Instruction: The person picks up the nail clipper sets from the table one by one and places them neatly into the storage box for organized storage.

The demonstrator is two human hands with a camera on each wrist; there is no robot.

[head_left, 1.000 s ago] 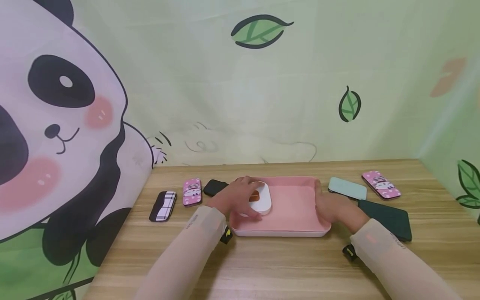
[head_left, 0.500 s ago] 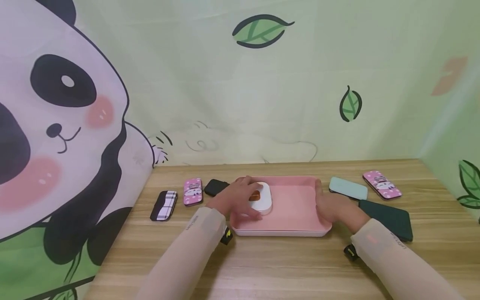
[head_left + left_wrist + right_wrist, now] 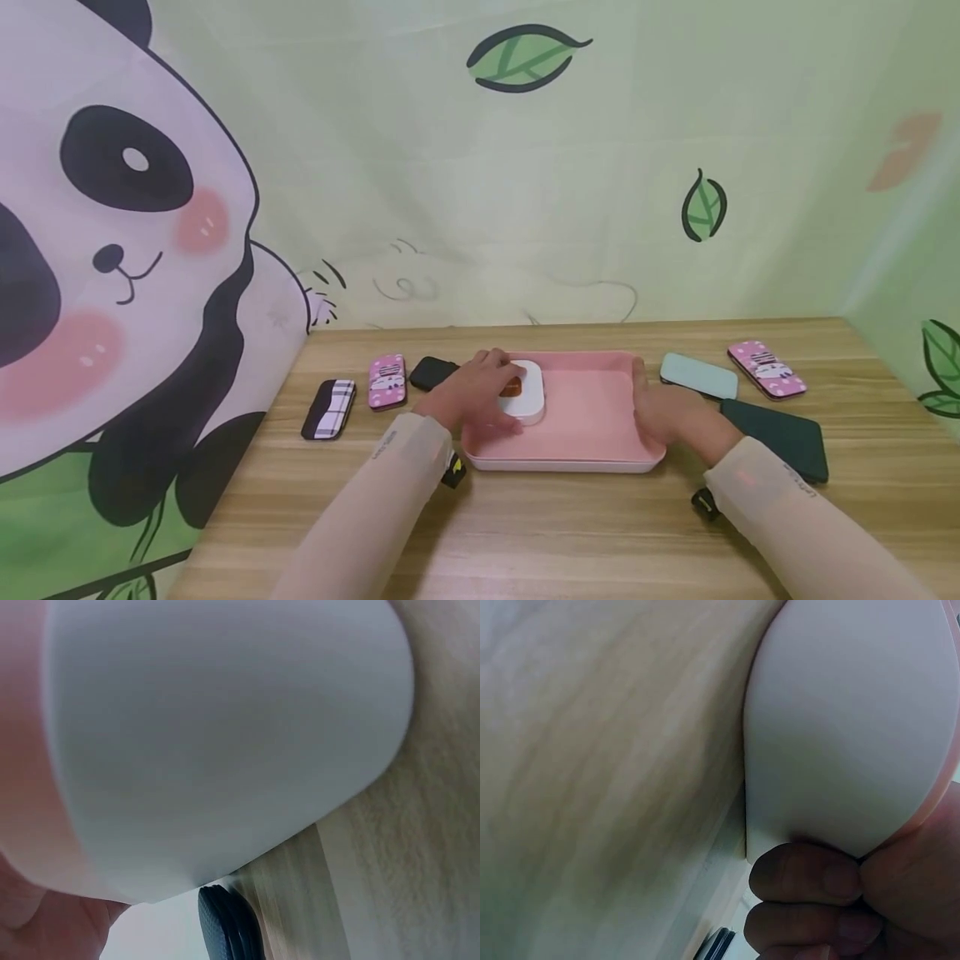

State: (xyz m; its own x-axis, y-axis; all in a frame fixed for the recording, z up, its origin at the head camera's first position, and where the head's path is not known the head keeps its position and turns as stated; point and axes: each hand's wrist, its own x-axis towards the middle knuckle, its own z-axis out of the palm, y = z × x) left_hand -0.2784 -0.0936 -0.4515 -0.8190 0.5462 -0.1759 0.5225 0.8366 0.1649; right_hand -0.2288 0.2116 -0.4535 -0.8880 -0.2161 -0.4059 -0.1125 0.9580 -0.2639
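- Panda-printed backdrop [image 3: 420, 183] hangs behind your wood-grain counter [image 3: 555, 529], where everything lies.
- Farthest left, you have a plaid-and-black case [image 3: 329, 409], then a pink case [image 3: 387, 382], then a black case [image 3: 432, 373] near your left wrist; a backward elbow or wrist swing could nudge that last one.
- Your left hand [image 3: 480, 390] grasps the white box [image 3: 532, 396] across its near and far edges. If its sides are slick, a loose pinch could let it slip or tip.
- That box sits within the left end of the pink tray [image 3: 588, 408]; you cannot tell whether its underside touches the floor.
- Your right hand [image 3: 671, 412] clasps the tray's right rim, fingers curled against the outer wall. Uneven pulling here might skew the tray.
- Beyond it lie a mint case [image 3: 699, 377], a second pink case [image 3: 767, 369] and a dark green case [image 3: 776, 439]; your forearm, so near the green one, could sweep it aside.
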